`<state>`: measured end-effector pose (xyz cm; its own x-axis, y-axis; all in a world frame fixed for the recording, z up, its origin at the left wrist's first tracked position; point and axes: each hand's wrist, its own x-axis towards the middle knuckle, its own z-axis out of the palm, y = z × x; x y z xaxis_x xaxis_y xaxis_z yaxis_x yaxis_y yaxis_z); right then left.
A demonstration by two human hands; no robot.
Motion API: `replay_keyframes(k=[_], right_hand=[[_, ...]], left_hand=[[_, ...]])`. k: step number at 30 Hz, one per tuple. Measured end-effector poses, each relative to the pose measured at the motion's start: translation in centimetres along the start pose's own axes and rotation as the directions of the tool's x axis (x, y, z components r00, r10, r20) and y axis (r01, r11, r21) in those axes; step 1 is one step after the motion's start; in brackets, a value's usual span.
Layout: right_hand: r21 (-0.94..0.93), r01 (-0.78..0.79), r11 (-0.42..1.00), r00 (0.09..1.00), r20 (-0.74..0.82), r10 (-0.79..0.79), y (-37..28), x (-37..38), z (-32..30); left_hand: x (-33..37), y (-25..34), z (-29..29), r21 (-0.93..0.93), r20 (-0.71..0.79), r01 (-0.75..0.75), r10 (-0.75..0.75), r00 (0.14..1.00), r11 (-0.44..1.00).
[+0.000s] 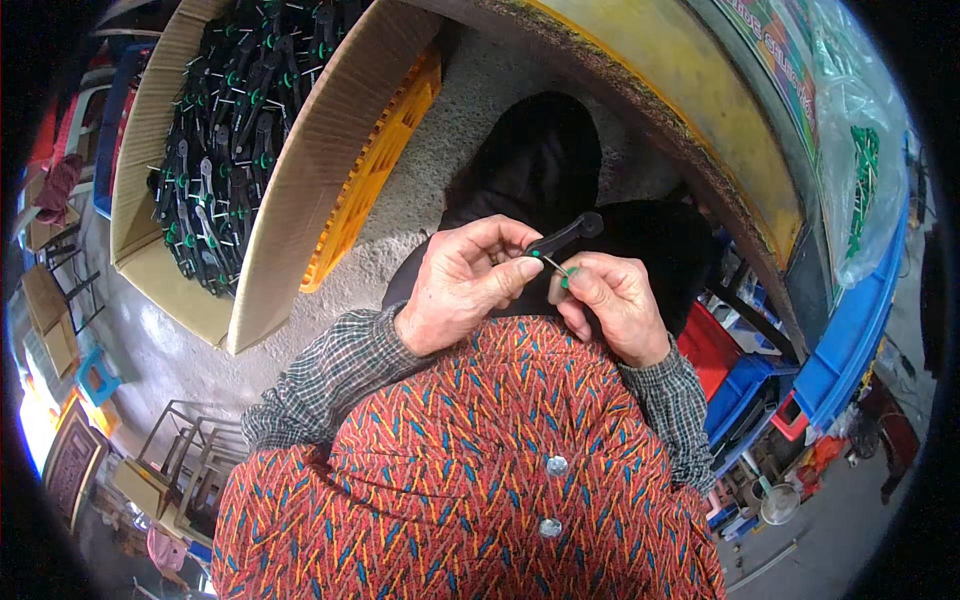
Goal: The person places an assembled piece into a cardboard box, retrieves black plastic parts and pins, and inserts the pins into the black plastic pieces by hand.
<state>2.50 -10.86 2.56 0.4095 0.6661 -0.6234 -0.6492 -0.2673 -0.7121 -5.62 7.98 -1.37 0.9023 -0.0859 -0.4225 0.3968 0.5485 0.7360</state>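
In front of my lap, my left hand (455, 285) is closed on a slim black plastic part (572, 234) with a rounded end pointing up and right. A small green piece shows on the part beside my left fingertips. From it a thin metal pin (552, 264) runs toward my right hand (625, 305). The thumb and fingers of my right hand pinch a small green plastic piece (566, 280) at the pin's other end. Its underside is hidden by my fingers. At the upper left, a cardboard box (315, 140) holds many similar black parts (225, 140) with green pieces and pins.
An orange plastic crate (372, 165) stands right of the box. A worn yellow tabletop (725, 120) curves across the upper right. On it lies a clear bag (845, 95) with green pieces (863, 185). Blue trays (850, 345) sit at the right; metal-framed stools (185, 450) stand lower left.
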Motion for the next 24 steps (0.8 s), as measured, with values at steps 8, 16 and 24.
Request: replay_keyframes(k=[8, 16, 24], right_hand=[[-0.551, 0.248, 0.797, 0.91, -0.15, -0.387, 0.0, 0.4, 1.2], [-0.203, 0.109, 0.973, 0.975, -0.168, -0.145, -0.1, 0.4, 1.6], [-0.056, 0.023, 0.998, 0.995, -0.098, -0.028, 0.2, 0.5, 0.6]], left_hand=[[-0.1, 0.1, -0.1, -0.044, -0.023, 0.039, -0.04, 0.999, 0.998], [-0.1, -0.2, -0.2, -0.112, -0.03, 0.078, -0.082, 0.996, 0.991], [-0.3, -0.1, -0.4, -0.113, -0.003, 0.04, -0.04, 0.999, 0.993]])
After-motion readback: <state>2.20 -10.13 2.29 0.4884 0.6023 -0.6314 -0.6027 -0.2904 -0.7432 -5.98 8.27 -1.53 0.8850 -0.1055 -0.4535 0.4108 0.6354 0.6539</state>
